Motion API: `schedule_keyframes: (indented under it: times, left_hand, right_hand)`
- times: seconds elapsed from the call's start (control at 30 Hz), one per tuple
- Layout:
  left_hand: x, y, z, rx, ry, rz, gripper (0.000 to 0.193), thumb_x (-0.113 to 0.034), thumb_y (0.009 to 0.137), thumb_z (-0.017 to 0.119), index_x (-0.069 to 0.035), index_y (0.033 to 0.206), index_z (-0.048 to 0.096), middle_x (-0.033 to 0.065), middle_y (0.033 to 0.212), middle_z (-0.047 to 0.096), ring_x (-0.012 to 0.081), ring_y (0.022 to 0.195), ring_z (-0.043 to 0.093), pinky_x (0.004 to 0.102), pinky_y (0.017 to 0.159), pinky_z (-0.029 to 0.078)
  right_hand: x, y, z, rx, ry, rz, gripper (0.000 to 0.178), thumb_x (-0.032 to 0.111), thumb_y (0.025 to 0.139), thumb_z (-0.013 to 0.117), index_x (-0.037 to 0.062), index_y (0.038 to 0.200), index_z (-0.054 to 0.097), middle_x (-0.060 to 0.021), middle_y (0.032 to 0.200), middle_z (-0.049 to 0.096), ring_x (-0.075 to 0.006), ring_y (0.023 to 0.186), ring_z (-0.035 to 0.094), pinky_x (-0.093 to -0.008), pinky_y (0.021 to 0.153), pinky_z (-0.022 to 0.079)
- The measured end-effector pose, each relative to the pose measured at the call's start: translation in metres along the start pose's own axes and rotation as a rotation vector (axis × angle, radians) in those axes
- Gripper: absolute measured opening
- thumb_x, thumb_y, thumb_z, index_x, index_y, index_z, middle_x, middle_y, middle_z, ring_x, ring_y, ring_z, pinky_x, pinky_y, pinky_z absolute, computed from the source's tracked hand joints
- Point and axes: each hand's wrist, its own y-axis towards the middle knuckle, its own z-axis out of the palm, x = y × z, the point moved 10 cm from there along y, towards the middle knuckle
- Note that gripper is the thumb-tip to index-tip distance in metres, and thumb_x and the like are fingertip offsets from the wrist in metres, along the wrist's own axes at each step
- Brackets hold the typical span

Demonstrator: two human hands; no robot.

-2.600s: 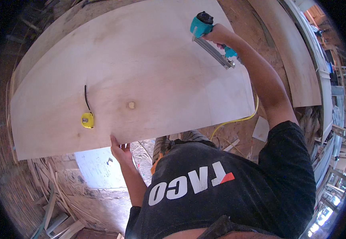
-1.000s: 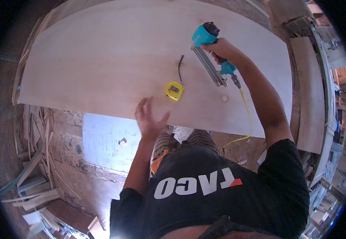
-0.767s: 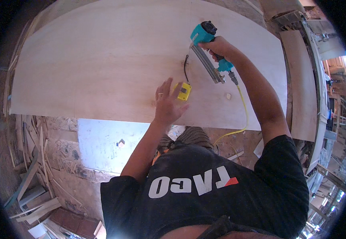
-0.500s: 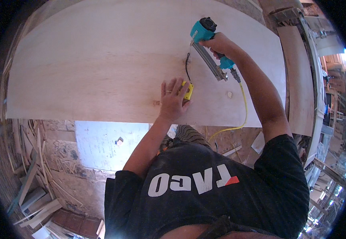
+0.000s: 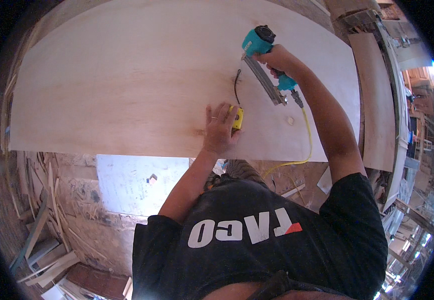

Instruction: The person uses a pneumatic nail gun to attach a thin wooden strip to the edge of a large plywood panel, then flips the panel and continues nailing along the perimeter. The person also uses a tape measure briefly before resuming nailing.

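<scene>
A pale plywood sheet (image 5: 102, 95) lies flat in front of me. My right hand (image 5: 283, 61) is closed round the grip of a teal and black nail gun (image 5: 258, 42), its long grey magazine slanting toward me over the sheet. From the gun's handle end runs a yellow air hose (image 5: 309, 135). My left hand (image 5: 220, 129) is at the near part of the sheet, its fingers and thumb round a yellow tape measure (image 5: 238, 120). A black wrist strap (image 5: 236, 85) stretches away from the tape measure across the wood. The fingers partly cover the tape measure.
Along the right side lies a narrower wooden board (image 5: 374, 100). Below the near edge, a white panel (image 5: 132, 185) lies on the dusty floor. Wood offcuts (image 5: 47, 240) are heaped at the lower left. The yellow hose hangs over the sheet's near edge.
The whole scene has shifted slightly down and right in the picture. Both hands keep their holds, with the nail gun and tape measure nearly in the same places on the sheet.
</scene>
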Motion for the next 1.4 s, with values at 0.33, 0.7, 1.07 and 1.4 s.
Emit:
schedule_keyframes:
  times: [0.33,0.7,1.07,1.4]
  left_hand:
    - [0.001,0.001,0.005,0.005,-0.014,0.000,0.083,-0.034,0.082,0.086,-0.009,0.153,0.051,0.0184,0.152,0.049,0.0371,0.148,0.045,0.0701,0.125,0.021]
    - [0.013,-0.013,-0.018,-0.209,-0.285,-0.098,0.082,-0.017,0.078,0.087,-0.007,0.151,0.053,0.0243,0.145,0.051,0.0472,0.137,0.049,0.0545,0.117,0.043]
    - [0.078,-0.300,-0.131,-1.176,-1.105,-0.893,0.045,-0.036,0.101,0.067,-0.005,0.133,0.059,0.0119,0.120,0.067,0.0270,0.097,0.069,0.0349,0.074,0.055]
    - [0.205,-0.428,-0.143,-1.044,-1.593,-1.444,0.051,-0.054,0.103,0.056,-0.007,0.116,0.069,0.0141,0.093,0.071,0.0352,0.076,0.069,0.0407,0.063,0.053]
  right_hand:
    - [-0.011,0.002,0.002,0.055,0.082,0.001,0.041,0.039,0.092,0.084,0.0020,0.089,0.066,-0.0016,0.067,0.054,-0.0152,0.052,0.055,-0.0341,0.048,0.049]
    - [-0.024,0.016,-0.002,-0.016,-0.145,-0.105,0.045,0.043,0.095,0.078,-0.0005,0.086,0.072,-0.0101,0.066,0.067,-0.0236,0.054,0.066,-0.0450,0.054,0.054]
    - [0.014,-0.024,-0.003,-0.070,-0.140,-0.279,0.053,0.046,0.097,0.074,0.0018,0.069,0.069,-0.0112,0.057,0.064,-0.0245,0.050,0.065,-0.0444,0.059,0.053]
    - [-0.049,-0.101,0.035,-0.224,0.089,0.002,0.042,0.041,0.093,0.082,0.0055,0.080,0.064,-0.0012,0.061,0.054,-0.0147,0.046,0.055,-0.0331,0.042,0.042]
